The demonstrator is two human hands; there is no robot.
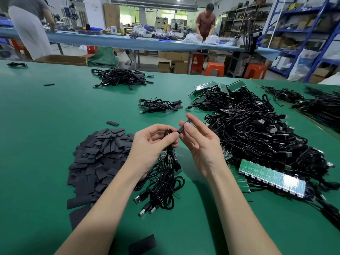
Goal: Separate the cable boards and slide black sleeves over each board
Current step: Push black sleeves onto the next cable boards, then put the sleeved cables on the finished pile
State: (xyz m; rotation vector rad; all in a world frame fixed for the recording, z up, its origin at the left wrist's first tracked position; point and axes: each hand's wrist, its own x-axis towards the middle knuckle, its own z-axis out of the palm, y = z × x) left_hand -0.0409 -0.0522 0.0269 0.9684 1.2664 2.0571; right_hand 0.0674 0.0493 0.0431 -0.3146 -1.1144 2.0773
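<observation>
Green table (46, 126) underneath. At three o'clock, heaped cables with green board strips (270, 176). At nine o'clock, pile of flat black sleeves (99, 155). Dead centre, cable bundle (161, 183) hanging from left hand (152, 144), fingers curled round it. Right hand (200, 142) pinching black sleeve (184, 127), tilted toward one o'clock.

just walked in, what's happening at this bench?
A person is sleeving cable boards at a green table. The left hand grips a bundle of cables with small boards attached, USB plugs hanging down. The right hand pinches a black sleeve at the end of one cable held by the left. A pile of loose sleeves lies to the left, unsleeved cables and board strips to the right, and finished cables lie further back.
</observation>
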